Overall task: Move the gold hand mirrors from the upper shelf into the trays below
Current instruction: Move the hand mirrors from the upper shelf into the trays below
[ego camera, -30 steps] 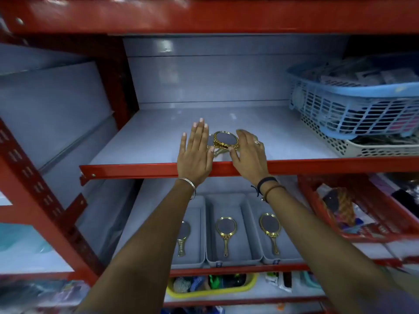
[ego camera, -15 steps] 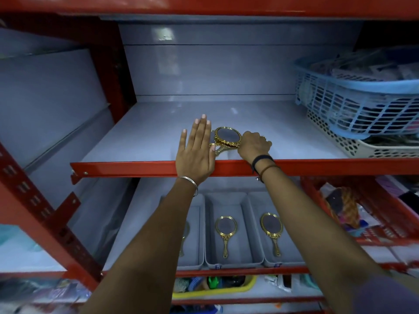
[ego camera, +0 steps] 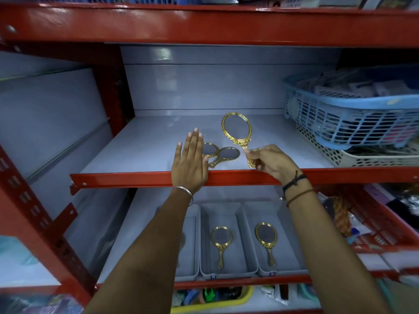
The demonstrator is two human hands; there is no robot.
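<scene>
My right hand point(ego camera: 271, 160) grips the handle of a gold hand mirror point(ego camera: 237, 129), holding it upright above the upper shelf point(ego camera: 140, 152). Two more gold mirrors point(ego camera: 229, 154) lie flat on that shelf near its front edge. My left hand point(ego camera: 190, 163) lies flat and open beside them, its fingers touching one mirror's handle. Below stand three grey trays. The middle tray point(ego camera: 226, 210) holds one gold mirror point(ego camera: 221, 240), and the right tray point(ego camera: 283, 223) holds another gold mirror point(ego camera: 266, 237). My left arm hides most of the left tray point(ego camera: 190, 245).
A blue slatted basket point(ego camera: 349, 116) sits on a white perforated basket point(ego camera: 371, 158) at the right of the upper shelf. Red steel beams point(ego camera: 136, 177) frame each level. A yellow bin point(ego camera: 210, 298) of small items sits on the bottom shelf.
My right hand has closed on a mirror's handle and lifted it upright off the pile. The left hand stays flat on the shelf. The view has tilted.
</scene>
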